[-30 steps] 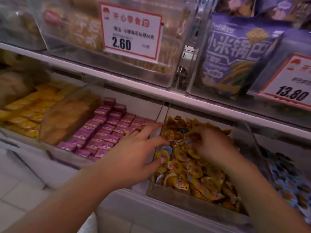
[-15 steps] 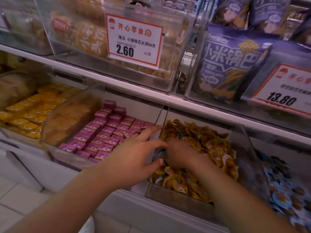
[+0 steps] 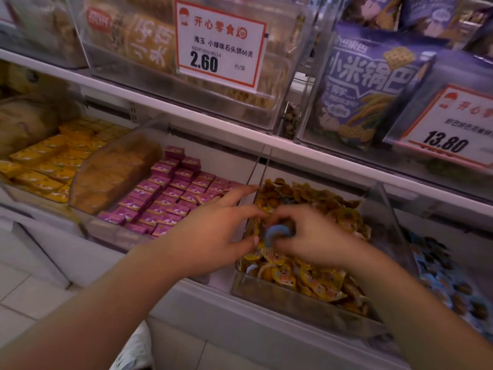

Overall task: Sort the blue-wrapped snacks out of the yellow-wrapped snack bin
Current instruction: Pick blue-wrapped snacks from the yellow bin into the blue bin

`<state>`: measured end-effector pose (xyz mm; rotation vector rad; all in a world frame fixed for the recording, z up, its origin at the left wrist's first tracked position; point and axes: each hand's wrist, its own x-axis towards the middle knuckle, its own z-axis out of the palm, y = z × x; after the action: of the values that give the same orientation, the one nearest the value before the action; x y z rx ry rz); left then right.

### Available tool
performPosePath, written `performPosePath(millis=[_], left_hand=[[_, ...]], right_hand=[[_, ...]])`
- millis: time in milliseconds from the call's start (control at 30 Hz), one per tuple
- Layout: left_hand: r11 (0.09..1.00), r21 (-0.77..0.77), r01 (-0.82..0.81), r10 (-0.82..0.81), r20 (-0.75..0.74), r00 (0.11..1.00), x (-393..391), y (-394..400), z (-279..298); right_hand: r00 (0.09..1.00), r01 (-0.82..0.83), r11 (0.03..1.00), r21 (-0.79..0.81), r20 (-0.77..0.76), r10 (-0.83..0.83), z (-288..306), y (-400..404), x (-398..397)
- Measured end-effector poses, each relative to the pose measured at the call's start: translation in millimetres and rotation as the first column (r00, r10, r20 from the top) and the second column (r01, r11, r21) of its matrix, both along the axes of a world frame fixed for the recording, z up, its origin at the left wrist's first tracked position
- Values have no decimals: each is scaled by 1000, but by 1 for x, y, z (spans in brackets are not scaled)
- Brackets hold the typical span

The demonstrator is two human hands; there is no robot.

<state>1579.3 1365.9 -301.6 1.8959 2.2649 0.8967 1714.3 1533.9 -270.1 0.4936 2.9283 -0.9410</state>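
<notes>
Head view, near to far. Two bare forearms reaching in from the bottom edge, meeting over the clear yellow-wrapped snack bin [image 3: 293, 303].

Right hand [image 3: 314, 236] curled over the left part of the bin, fingers and thumb pinching one blue-wrapped snack [image 3: 277, 233], held just above the pile of yellow-wrapped snacks [image 3: 320, 279]. A bit motion-blurred, so can't tell if there's a second blue one tucked in the palm. Only one visible.

Left hand [image 3: 213, 231] spread wide, holding nothing, fingers straight-ish. Thumb tip just beside the blue snack, index finger reaching along the bin's left wall, other fingers hanging over the pink boxes [image 3: 165, 198]. Can't tell if the thumb actually touches the wrapper.

Counts: yellow ones, way too many to count, a full heap. Maybe one more pale-blue bit poking out at the front left corner of the heap, too small to be sure.

Right next door, a bin of blue-wrapped snacks [image 3: 440, 276], dozens, blurry at the frame edge. To the left, pink boxes in neat rows, then orange-yellow boxes [image 3: 48, 161] further left, both too many to count.

Farther up, next shelf: two price tags, a 2.60 tag [image 3: 221, 46] and a 13.80 tag [image 3: 450, 126], plus purple bags [image 3: 373, 84] behind clear fronts.
</notes>
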Motion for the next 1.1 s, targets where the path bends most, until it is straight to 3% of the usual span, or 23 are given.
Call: performPosePath(millis=[67, 133, 233, 300, 400, 467, 600, 667, 767, 867, 967, 1100], left_hand=[[1000, 10, 1, -1, 13, 1000, 1, 0, 0], [1000, 17, -2, 2, 21, 1000, 1, 0, 0], [1000, 21, -2, 1, 38, 999, 1, -1, -1], [1000, 24, 0, -1, 42, 999, 1, 0, -1], [1000, 19, -8, 8, 30, 1000, 0, 0, 0], [1000, 9, -19, 18, 27, 999, 1, 1, 1], [995, 27, -95, 96, -14, 995, 7, 7, 8], [983, 116, -143, 150, -57, 987, 18, 15, 14], [973, 212, -87, 103, -64, 993, 44, 34, 18], [988, 155, 14, 0, -92, 996, 72, 57, 9], [998, -5, 70, -71, -112, 991, 90, 77, -4], [981, -169, 90, -107, -95, 990, 95, 96, -23]], right_hand=[[971, -181, 983, -15, 159, 181, -8, -13, -2], [943, -268, 962, 45, 217, 253, -15, -17, -6], [933, -315, 927, 202, 243, 264, -22, -21, -14], [954, -291, 899, 328, 174, 245, -30, -24, -16], [970, -242, 962, 129, 48, 238, -35, -22, -6], [989, -145, 989, -17, 16, 145, -33, -16, 5], [965, 133, 990, -47, -221, -140, -12, 0, 33], [882, 265, 954, -144, -363, -300, 3, 12, 54], [757, 412, 879, -238, -448, -476, 21, 28, 91], [610, 495, 807, -321, -533, -586, 28, 50, 131], [518, 630, 724, -283, -541, -662, 23, 80, 170], [620, 687, 686, -237, -301, -725, -4, 118, 210]])
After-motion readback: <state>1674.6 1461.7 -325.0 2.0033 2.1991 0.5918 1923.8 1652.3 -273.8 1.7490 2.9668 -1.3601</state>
